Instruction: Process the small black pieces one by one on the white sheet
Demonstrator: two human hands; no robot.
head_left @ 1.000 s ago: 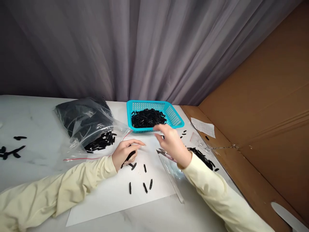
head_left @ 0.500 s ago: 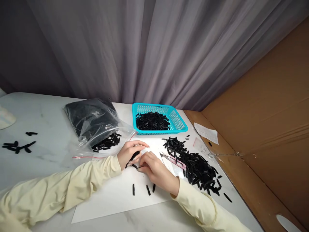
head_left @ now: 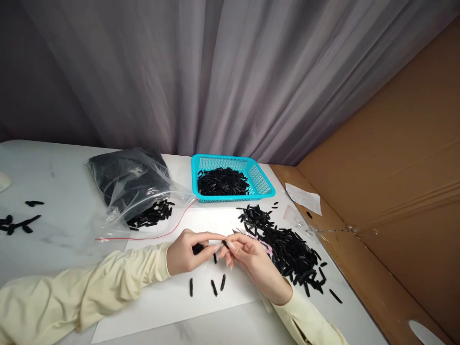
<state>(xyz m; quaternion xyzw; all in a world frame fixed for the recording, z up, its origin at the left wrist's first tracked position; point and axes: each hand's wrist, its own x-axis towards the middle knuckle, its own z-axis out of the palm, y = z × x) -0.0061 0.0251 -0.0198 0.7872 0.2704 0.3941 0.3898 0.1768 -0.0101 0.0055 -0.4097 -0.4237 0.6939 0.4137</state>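
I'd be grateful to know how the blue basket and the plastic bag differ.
The basket is blue with perforated sides; the bag is clear with a red line along its mouth. The basket stands firm in shape, while the bag lies slumped. The basket's black pieces sit in the open, whereas the bag's dark contents show through plastic. Both rest on the table.

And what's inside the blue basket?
Inside the basket is a heap of little black pieces. A bit of the bottom peeks out on the right. The heap covers most of the rest, so we can't see what's underneath.
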